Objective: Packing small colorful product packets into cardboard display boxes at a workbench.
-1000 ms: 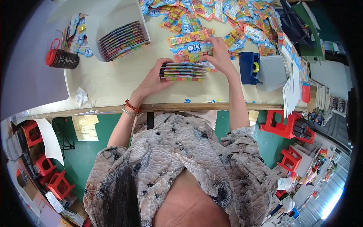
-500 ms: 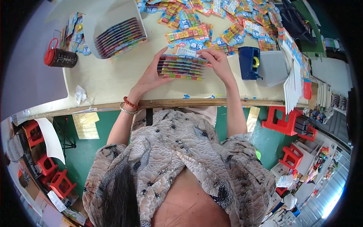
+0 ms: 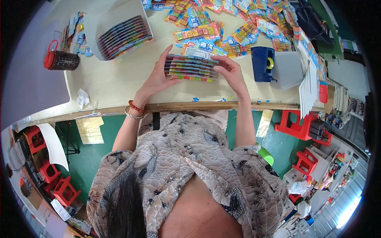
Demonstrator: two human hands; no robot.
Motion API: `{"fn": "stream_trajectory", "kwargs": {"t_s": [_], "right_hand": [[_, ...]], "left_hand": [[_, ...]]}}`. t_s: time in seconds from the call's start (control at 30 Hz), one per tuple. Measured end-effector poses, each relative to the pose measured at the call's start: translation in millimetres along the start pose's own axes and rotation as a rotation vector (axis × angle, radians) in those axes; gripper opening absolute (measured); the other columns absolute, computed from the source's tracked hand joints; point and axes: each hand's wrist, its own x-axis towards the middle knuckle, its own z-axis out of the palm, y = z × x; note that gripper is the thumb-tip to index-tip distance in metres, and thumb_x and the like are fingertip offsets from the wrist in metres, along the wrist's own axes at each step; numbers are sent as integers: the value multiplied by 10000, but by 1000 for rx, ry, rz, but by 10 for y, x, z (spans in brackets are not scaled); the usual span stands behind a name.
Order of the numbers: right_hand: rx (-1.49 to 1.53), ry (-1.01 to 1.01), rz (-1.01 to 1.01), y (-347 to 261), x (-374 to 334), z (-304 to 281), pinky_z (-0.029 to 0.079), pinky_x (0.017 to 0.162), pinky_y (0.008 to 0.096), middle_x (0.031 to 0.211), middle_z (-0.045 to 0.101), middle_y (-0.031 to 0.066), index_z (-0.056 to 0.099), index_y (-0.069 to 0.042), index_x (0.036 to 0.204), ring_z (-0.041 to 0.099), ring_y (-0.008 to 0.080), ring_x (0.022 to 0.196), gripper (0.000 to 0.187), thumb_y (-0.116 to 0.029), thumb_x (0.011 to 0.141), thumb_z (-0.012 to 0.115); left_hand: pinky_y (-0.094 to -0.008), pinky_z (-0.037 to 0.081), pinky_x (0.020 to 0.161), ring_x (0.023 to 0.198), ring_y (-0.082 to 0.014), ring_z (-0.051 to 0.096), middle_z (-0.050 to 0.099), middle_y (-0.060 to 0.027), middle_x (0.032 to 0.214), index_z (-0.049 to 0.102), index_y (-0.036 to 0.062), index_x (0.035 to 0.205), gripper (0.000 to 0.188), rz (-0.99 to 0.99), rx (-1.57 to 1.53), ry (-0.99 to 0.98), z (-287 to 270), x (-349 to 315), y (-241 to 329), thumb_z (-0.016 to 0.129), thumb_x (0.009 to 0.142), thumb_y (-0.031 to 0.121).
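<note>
A stack of colourful flat packets (image 3: 190, 69), spaced in layers, lies between my hands near the table's front edge. My left hand (image 3: 158, 76) is closed around its left end, thumb along the near side and index finger pointing up. My right hand (image 3: 231, 72) grips the right end with thumb and fingers. Just behind the stack is one packet (image 3: 204, 51) with its pale printed side showing; whether the right fingers touch it I cannot tell. On the table beyond it are loose packets (image 3: 196, 32) with rows of small coloured blocks and blue shaped tops.
A white bin (image 3: 94, 29) at the back left holds a row of packets. Left of it stands a dark cup with a red lid (image 3: 61, 60). A blue tape dispenser (image 3: 260, 65) and a translucent plastic box (image 3: 286, 71) stand right. Crumpled tissue (image 3: 83, 98) lies front left.
My right hand has shifted slightly right and down, its fingers more bent. The pale-sided packet behind the stack shows more fully. My left hand has barely moved.
</note>
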Motion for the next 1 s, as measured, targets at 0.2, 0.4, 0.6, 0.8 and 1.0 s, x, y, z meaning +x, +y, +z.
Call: {"fn": "stream_trajectory", "kwargs": {"t_s": [0.2,0.4,0.6,0.8,1.0], "right_hand": [[-46,56,-59,26,8,48,452,817,236,984,666,18,669,-28,1111,566,82,892,237,-85,881,649],[-39,70,-58,15,-13,64,459,802,235,963,671,15,677,-19,1096,571,81,871,224,-94,887,646],[-278,157,-16,-84,153,-108,463,790,248,981,678,59,676,-9,1077,593,112,891,265,-121,837,696],[-902,139,-104,-217,401,-221,445,839,346,945,556,121,617,-20,1104,542,264,943,383,-85,741,719],[-886,-103,-102,-676,513,-385,434,837,349,1002,539,106,599,-11,891,524,287,968,177,36,724,638]], "left_hand": [[-380,481,980,1214,-281,456,437,-155,1319,108,191,1512,1066,-2,-18,-14,-14,2,89,798,709,64],[-355,493,958,1180,-261,493,442,-142,1307,136,173,1507,1053,69,72,20,-12,-1,138,807,702,70],[-342,503,932,1086,-219,560,530,-100,1185,442,62,1276,713,40,39,-52,-47,4,113,826,675,81],[-314,510,874,1038,-196,582,562,-92,1111,469,43,1204,634,7,54,-48,-61,-29,183,821,678,80],[-280,481,888,1021,-152,577,569,-51,1113,460,77,1210,647,81,115,-75,-135,-114,108,826,677,67]]}}
